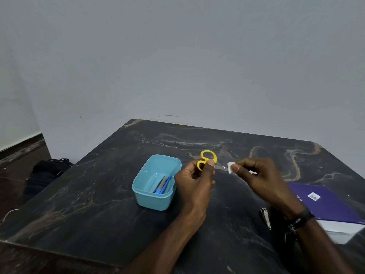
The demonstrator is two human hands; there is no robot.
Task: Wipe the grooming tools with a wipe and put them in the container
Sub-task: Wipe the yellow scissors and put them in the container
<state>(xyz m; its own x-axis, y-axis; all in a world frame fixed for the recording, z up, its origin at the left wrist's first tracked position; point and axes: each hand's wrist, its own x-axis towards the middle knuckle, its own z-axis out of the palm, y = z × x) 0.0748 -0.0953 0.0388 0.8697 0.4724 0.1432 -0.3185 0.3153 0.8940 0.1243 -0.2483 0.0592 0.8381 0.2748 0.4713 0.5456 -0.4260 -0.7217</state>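
My left hand [194,178] holds small scissors with yellow handles [207,158] above the dark marble table, thumb over the lower ring; the blades point right and are blurred. My right hand [254,175] pinches a small white wipe [230,167] close to the blade tips. A light blue plastic container [158,202] stands just left of my left hand, with a blue tool and a grey tool [163,186] lying inside. A silver nail clipper [265,217] lies on the table under my right forearm.
A purple box [325,202] lies at the table's right edge, over something white. A black bag [45,173] sits on the floor to the left. The wall runs along the table's far edge [217,129].
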